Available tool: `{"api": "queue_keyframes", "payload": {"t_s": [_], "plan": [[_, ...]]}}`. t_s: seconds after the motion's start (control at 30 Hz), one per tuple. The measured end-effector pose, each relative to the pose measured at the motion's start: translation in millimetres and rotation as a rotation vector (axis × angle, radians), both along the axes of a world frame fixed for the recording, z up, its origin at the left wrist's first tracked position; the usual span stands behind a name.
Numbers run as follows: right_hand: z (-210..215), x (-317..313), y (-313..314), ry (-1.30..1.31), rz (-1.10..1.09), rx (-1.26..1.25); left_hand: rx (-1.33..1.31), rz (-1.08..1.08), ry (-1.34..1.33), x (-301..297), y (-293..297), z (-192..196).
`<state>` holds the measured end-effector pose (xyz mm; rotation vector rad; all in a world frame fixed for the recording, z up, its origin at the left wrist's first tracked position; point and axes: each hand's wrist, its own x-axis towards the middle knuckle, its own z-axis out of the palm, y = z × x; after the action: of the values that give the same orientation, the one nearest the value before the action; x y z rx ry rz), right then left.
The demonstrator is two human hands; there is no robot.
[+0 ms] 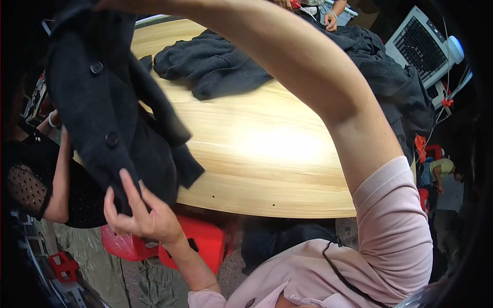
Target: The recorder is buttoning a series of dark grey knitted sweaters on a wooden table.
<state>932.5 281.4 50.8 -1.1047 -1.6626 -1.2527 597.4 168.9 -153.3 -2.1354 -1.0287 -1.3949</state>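
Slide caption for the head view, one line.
Right hand at the top, left hand at the lower part of a dark garment with large buttons, by a wood-grain table.

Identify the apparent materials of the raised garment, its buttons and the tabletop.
Garment: matte dark cloth, perhaps wool-like, hanging limply. Buttons: likely hard plastic, with a faint sheen. Tabletop: wood or wood-look laminate, smooth; pale grain and bright glare show.

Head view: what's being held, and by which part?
A dark coat, apparently by its upper end in the right hand, which the picture's edge partly cuts off; the left hand is at its lower end, its grip unclear.
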Motion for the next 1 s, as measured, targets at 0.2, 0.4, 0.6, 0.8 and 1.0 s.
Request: {"api": "queue_keyframes", "payload": {"t_s": [0.2,0.4,0.6,0.8,1.0], "plan": [[-259,115,-97,0.525,-0.542,-0.961,-0.712,-0.220,0.468,40,36,-116],[-370,100,-163,0.564,-0.657,-0.791,-0.595,-0.259,0.538,38,57,-150],[-300,65,-205,0.402,-0.211,-0.784,-0.514,-0.457,0.414,40,42,-157],[-253,-54,-371,0.353,-0.104,-0.891,-0.664,-1.000,0.233,107,-36,-145],[-309,-113,-553,0.572,-0.546,-1.082,-0.574,-1.195,0.340,71,-110,-158]]}}
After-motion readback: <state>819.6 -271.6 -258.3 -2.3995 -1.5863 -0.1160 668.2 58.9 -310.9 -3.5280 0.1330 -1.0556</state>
